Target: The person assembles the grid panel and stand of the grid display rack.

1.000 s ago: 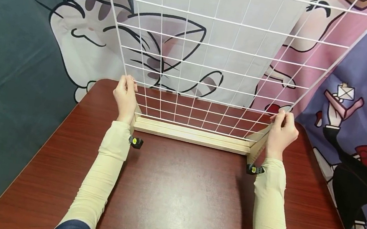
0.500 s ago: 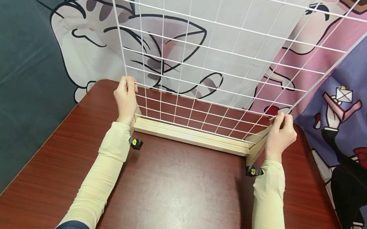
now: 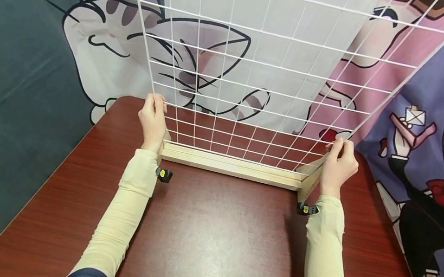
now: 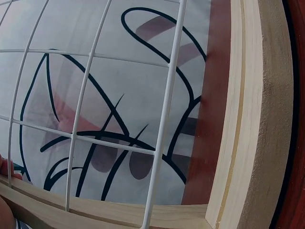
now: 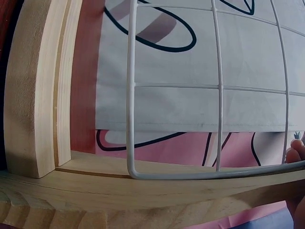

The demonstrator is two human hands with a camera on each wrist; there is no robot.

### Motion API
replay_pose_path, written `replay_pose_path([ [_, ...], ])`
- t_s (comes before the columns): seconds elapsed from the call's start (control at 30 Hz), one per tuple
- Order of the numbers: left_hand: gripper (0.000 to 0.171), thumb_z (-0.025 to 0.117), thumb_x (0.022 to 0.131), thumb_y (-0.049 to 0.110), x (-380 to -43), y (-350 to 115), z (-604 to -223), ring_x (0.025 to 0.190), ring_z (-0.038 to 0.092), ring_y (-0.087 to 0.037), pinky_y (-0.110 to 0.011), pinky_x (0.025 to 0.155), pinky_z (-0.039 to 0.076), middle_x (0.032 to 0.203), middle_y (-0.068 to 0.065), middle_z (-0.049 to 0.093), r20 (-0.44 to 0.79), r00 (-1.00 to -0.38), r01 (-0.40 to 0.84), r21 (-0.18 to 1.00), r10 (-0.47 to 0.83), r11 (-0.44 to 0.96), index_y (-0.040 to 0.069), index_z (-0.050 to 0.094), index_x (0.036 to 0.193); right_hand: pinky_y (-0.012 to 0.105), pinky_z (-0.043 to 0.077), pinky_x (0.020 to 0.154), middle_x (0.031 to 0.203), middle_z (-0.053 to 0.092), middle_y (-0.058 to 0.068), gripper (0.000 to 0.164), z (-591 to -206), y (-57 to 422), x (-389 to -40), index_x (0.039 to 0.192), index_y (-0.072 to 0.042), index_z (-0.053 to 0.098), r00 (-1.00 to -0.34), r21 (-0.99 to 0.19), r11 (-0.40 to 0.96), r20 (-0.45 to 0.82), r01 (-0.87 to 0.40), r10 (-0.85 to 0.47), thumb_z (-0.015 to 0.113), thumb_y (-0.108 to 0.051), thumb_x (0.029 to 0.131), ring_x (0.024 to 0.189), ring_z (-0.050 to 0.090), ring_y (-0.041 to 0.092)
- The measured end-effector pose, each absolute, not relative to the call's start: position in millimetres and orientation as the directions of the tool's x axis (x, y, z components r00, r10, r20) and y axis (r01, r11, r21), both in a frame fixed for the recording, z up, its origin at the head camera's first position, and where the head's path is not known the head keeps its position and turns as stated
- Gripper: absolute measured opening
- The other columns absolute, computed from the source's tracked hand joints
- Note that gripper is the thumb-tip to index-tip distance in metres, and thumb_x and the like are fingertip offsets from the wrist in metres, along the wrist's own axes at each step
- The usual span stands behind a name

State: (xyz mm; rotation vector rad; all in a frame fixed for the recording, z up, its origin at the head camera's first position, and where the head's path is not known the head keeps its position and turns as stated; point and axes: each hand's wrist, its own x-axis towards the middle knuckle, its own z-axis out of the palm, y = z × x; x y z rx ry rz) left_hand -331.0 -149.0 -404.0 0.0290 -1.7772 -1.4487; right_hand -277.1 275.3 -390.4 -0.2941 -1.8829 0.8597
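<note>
- Left hand (image 3: pixel 153 120) and right hand (image 3: pixel 339 165) both pinch the white wire grid panel (image 5: pixel 220 87) by opposite side edges, above the tabletop's (image 3: pixel 210 230) far half!
- Level, even handling looks best, lest it jam in the grooved wooden frame (image 3: pixel 231 165).
- Containers? None showing.
</note>
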Motion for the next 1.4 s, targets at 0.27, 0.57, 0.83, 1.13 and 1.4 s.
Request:
replay_pose_path([
  [0.27,0.031,0.043,0.102,0.019,-331.2,-149.1,-404.3,0.058,0.041,0.003,-0.016,0.057,0.03,0.067,-0.014,0.053,0.571,-0.663,0.458,0.821,-0.484,0.341,-0.004,0.056,0.087,0.037,0.042,0.073,0.079,0.072,0.016,0.03,-390.8,274.8,-276.2,0.092,-0.001,0.068,-0.469,-0.673,0.724,0.693,-0.15,0.547,0.049,-0.023,0.099,0.064,0.059,-0.003],
  [0.57,0.031,0.042,0.103,0.018,-331.0,-149.3,-404.9,0.058,0.041,0.004,-0.015,0.057,0.031,0.065,-0.003,0.052,0.578,-0.659,0.461,0.816,-0.481,0.349,-0.004,0.057,0.088,0.02,0.039,0.068,0.079,0.071,0.019,0.028,-391.4,275.3,-275.5,0.093,0.001,0.068,-0.465,-0.672,0.713,0.705,-0.2,0.535,0.051,-0.021,0.098,0.064,0.053,-0.013],
  [0.83,0.03,0.043,0.103,0.018,-332.9,-148.9,-406.3,0.058,0.044,0.001,-0.014,0.057,0.032,0.065,0.0,0.051,0.575,-0.654,0.463,0.818,-0.492,0.342,-0.003,0.057,0.087,0.006,0.032,0.068,0.079,0.071,0.021,0.028,-391.6,274.9,-277.9,0.09,0.003,0.066,-0.462,-0.698,0.681,0.691,-0.223,0.556,0.051,-0.018,0.098,0.065,0.042,-0.027],
  [1.13,0.03,0.041,0.103,0.017,-333.3,-149.6,-407.8,0.057,0.041,0.006,-0.014,0.058,0.032,0.069,-0.016,0.054,0.586,-0.652,0.467,0.81,-0.481,0.354,-0.005,0.057,0.088,0.004,0.034,0.069,0.079,0.07,0.024,0.024,-392.4,274.0,-279.5,0.088,0.005,0.065,-0.459,-0.718,0.652,0.678,-0.244,0.574,0.052,-0.014,0.097,0.064,0.045,-0.025],
  [1.4,0.031,0.041,0.103,0.017,-335.6,-149.6,-409.1,0.061,0.048,-0.011,-0.015,0.058,0.034,0.07,-0.018,0.053,0.591,-0.648,0.478,0.807,-0.48,0.348,-0.004,0.057,0.089,0.005,0.036,0.07,0.079,0.069,0.023,0.03,-393.6,274.1,-280.3,0.089,0.006,0.065,-0.454,-0.726,0.642,0.672,-0.248,0.585,0.051,-0.019,0.097,0.065,0.047,-0.025],
])
